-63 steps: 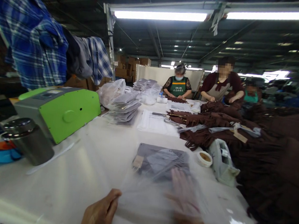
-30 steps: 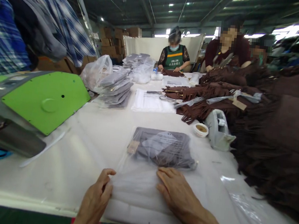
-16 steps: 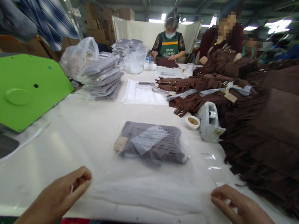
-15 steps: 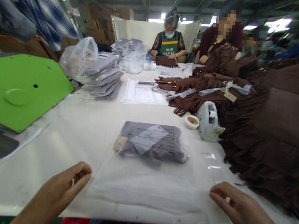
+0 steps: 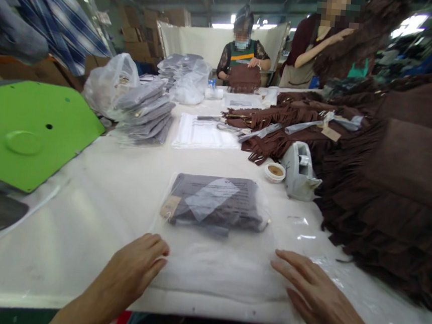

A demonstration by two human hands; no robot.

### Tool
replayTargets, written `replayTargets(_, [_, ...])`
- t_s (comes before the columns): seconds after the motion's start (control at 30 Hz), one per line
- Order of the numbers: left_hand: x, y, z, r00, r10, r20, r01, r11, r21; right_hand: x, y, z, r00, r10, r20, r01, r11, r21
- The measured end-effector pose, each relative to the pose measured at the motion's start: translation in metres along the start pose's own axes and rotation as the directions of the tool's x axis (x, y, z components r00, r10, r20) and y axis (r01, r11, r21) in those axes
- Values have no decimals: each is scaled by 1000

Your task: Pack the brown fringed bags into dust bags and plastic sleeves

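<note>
A clear plastic bag (image 5: 222,268) lies flat on the table in front of me. Inside its far part is a folded dark grey fabric item (image 5: 217,210) with a brown paper tag (image 5: 170,207) at the left and a pale slip (image 5: 212,199) across it. My left hand (image 5: 134,268) is at the bag's near left edge, fingers bent and thumb apart. At the near right edge is my right hand (image 5: 313,289), its fingers spread and stretched toward the plastic. Whether the fingertips press on the film is hard to see.
A tape dispenser (image 5: 300,172) and a small round tub (image 5: 274,172) stand behind, to the right. Brown fringed fabric (image 5: 385,212) is heaped at the right. Bagged grey items (image 5: 148,113) are stacked back left, near a green panel (image 5: 32,136). Two people work across the table.
Both my hands have moved inward to the bag's sides, and the right fingers have spread. Across the table, one person has raised brown fabric, and another holds up a brown fringed piece.
</note>
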State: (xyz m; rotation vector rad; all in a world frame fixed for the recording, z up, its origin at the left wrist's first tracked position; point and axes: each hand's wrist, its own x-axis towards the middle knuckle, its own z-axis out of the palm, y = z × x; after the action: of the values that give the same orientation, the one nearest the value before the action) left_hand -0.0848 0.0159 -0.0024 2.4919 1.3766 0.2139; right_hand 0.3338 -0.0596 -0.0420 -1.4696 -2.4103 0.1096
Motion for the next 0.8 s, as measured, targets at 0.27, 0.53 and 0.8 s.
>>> replayTargets(0.27, [58, 92, 26, 873, 468, 137, -420, 864, -279, 33, -26, 0, 999, -53, 4, 50, 966, 254])
replayTargets(0.53, [66, 109, 47, 920, 381, 98, -367, 921, -131, 15, -45, -6, 976, 174, -133, -151, 974, 167])
replayTargets(0.8, [85, 115, 56, 964, 245, 103, -240, 969, -65, 37, -67, 30, 986, 118, -119, -117, 993, 14])
